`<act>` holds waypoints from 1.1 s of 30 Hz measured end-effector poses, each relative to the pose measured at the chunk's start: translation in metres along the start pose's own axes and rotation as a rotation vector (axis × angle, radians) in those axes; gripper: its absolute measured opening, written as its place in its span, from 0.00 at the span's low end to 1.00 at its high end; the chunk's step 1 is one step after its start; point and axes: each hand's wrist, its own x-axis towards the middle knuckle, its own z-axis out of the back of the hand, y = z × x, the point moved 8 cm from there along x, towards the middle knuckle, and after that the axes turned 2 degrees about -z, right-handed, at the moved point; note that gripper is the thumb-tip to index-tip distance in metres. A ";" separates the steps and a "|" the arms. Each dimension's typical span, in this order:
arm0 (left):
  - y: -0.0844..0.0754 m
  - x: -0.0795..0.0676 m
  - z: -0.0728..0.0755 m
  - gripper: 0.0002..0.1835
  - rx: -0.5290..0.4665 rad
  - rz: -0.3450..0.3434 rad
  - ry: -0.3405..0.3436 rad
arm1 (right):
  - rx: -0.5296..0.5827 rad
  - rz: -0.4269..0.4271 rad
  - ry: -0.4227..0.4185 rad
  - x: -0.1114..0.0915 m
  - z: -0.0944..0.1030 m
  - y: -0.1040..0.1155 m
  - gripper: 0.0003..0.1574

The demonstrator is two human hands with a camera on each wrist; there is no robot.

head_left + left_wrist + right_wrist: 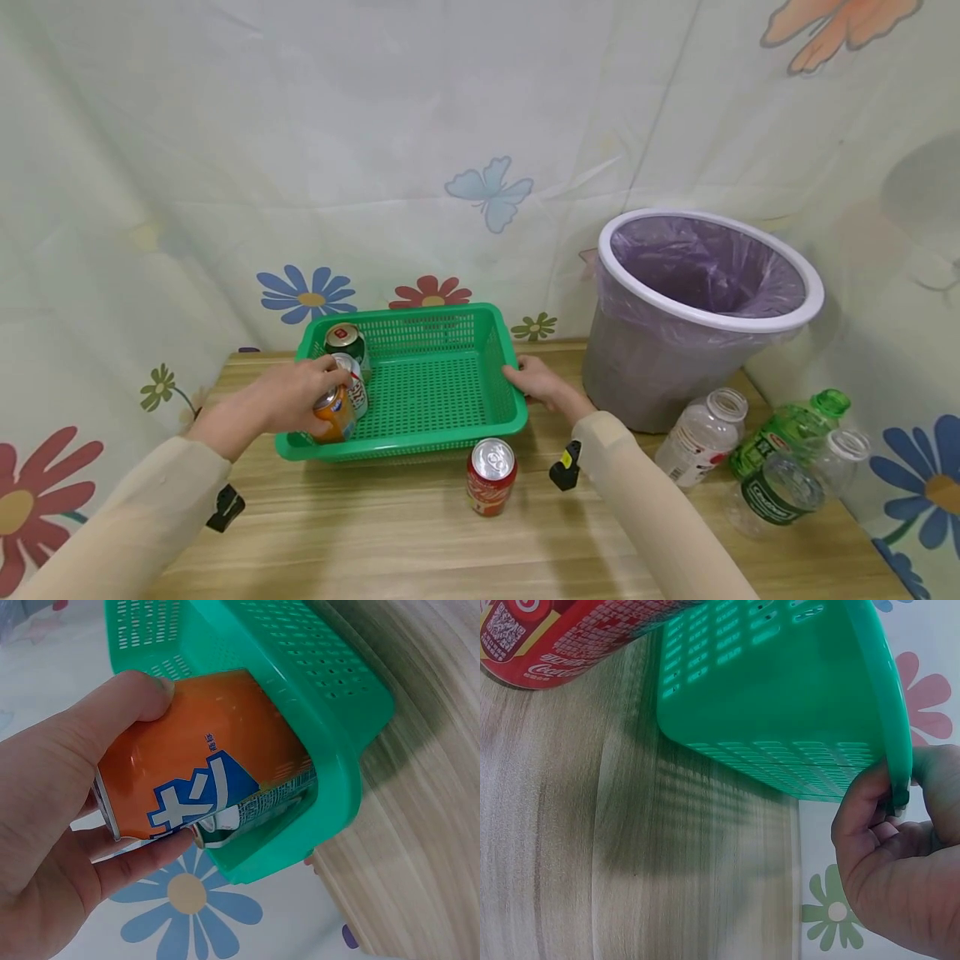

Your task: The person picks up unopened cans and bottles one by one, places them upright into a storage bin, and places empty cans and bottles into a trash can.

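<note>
My left hand (296,397) grips an orange soda can (217,742) at the left end of a green plastic basket (427,440), the can's lower part inside the rim. Beside it in the basket stand a white can (356,385) and a dark green can (345,342), both partly hidden. At the basket's right end my right hand (542,382) holds the rim, fingers curled under the edge and thumb on top, as the right wrist view shows. A red Coca-Cola can (491,479) stands upright on the table in front of the basket.
Behind on the right stands a grey bin (637,367) lined with a purple bag. In front of it are a clear bottle (697,437), a green bottle (780,433) and a clear bottle with a dark green label (780,496). A patterned curtain backs the wooden table (390,533).
</note>
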 end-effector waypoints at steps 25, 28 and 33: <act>0.009 0.005 -0.025 0.28 -0.010 0.033 -0.002 | 0.012 -0.002 0.006 -0.001 0.000 0.000 0.23; 0.009 0.006 -0.027 0.28 -0.010 0.031 -0.001 | 0.013 -0.002 0.013 -0.001 -0.001 0.000 0.24; 0.008 0.007 -0.029 0.27 -0.009 0.020 -0.008 | 0.008 0.006 0.032 -0.009 -0.002 0.008 0.24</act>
